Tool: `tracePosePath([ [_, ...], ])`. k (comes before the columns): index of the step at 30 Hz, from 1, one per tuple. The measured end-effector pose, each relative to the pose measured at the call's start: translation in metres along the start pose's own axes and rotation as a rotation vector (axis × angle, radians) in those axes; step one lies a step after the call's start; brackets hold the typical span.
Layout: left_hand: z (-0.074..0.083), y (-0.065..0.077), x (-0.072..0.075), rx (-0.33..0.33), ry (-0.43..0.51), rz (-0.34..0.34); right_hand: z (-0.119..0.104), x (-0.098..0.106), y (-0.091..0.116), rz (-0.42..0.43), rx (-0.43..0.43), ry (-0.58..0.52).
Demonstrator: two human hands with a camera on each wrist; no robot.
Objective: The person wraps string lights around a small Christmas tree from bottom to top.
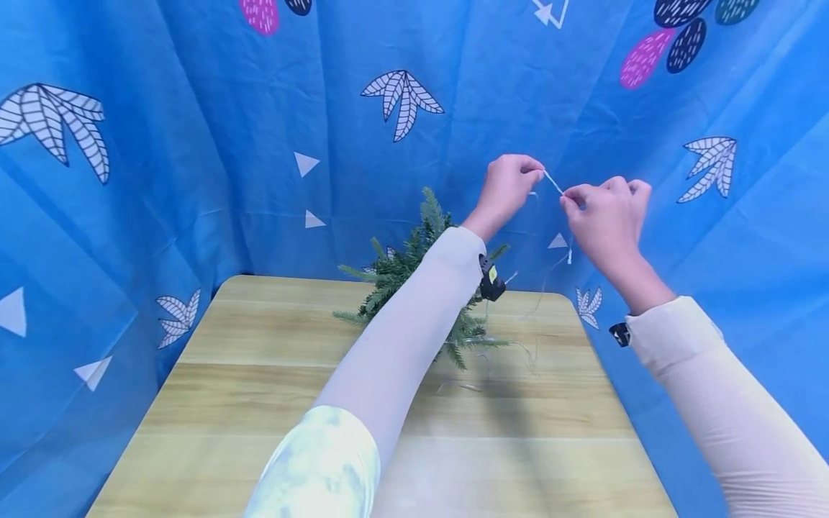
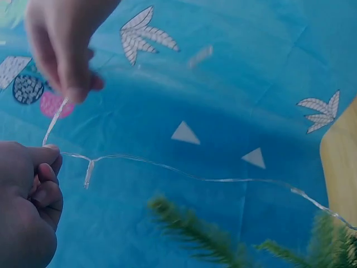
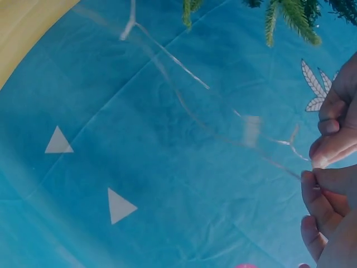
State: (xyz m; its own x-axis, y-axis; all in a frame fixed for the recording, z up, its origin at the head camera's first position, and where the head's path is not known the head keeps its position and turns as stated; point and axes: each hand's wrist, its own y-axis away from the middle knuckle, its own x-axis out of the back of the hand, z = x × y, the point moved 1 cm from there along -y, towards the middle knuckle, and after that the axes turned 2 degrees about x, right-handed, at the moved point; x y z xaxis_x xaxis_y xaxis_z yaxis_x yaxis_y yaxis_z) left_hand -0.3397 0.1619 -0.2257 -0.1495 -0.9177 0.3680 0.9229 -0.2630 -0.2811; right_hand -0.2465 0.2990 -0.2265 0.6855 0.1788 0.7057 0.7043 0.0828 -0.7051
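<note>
My left hand point(image 1: 508, 188) and right hand point(image 1: 609, 216) are raised above the table's far right side, a short gap apart. Each pinches a clear string of lights point(image 1: 553, 183) between thumb and fingertips, and the short stretch between them is taut. In the left wrist view the string runs from the left hand point(image 2: 28, 204) toward the tree, with a small bulb stub hanging from it. More strand dangles below the right hand. A small artificial pine tree point(image 1: 401, 273) stands near the table's back, partly hidden behind my left forearm.
The wooden table point(image 1: 259, 403) has rounded back corners. Loose loops of the clear wire point(image 1: 460, 387) lie on it beside the tree. A blue patterned curtain point(image 1: 259, 108) hangs close behind the table and along both sides.
</note>
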Motion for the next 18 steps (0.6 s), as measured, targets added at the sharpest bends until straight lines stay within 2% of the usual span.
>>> tracePosePath([
  [10,-0.010,-0.023,0.022,0.055,0.017,0.042,-0.002,0.002,0.011,-0.073,-0.031,-0.004],
  [18,-0.021,-0.032,0.042,0.038,-0.020,0.078,-0.006,-0.001,0.017,-0.099,-0.018,-0.017],
])
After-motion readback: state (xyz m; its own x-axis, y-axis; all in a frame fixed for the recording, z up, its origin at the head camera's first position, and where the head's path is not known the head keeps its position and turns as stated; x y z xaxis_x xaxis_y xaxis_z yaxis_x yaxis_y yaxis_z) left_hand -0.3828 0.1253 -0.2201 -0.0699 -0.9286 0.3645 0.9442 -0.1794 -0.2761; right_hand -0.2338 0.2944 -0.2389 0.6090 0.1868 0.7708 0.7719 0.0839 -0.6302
